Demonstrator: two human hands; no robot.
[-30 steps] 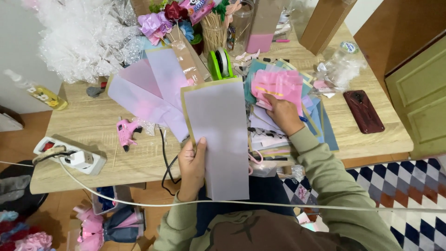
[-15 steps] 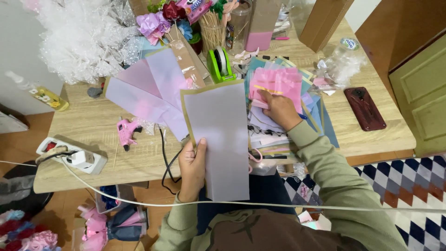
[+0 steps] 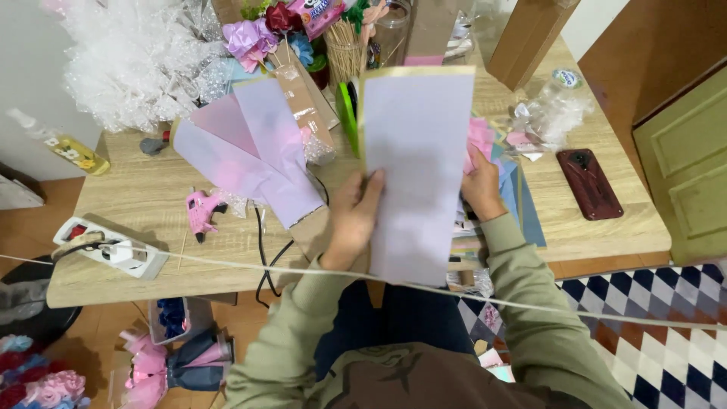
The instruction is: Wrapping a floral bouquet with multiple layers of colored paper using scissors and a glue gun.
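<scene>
Over a cluttered wooden craft table, a seated person holds a tall lilac sheet of paper with a thin gold edge upright in both hands. The left hand grips its left edge, thumb on the front and the remaining fingers hidden behind. The right hand clasps the right edge, its fingertips tucked out of sight behind the sheet, so how tightly they press cannot be told.

The sheet blocks much of the table: only slivers of a pink sheet and blue sheets show past its right side, and a green ribbon roll peeks out at its left. The top of the view cuts off a jar of wooden sticks and a bunch of ribbon flowers. A pink glue gun, a fan of lilac and pink sheets, a power strip and a dark red phone lie in plain sight.

Compared with a second ago, the right hand has left the pink sheet it was touching on the pile and joined the left on the lilac sheet, which now stands higher and farther right, covering the pile.
</scene>
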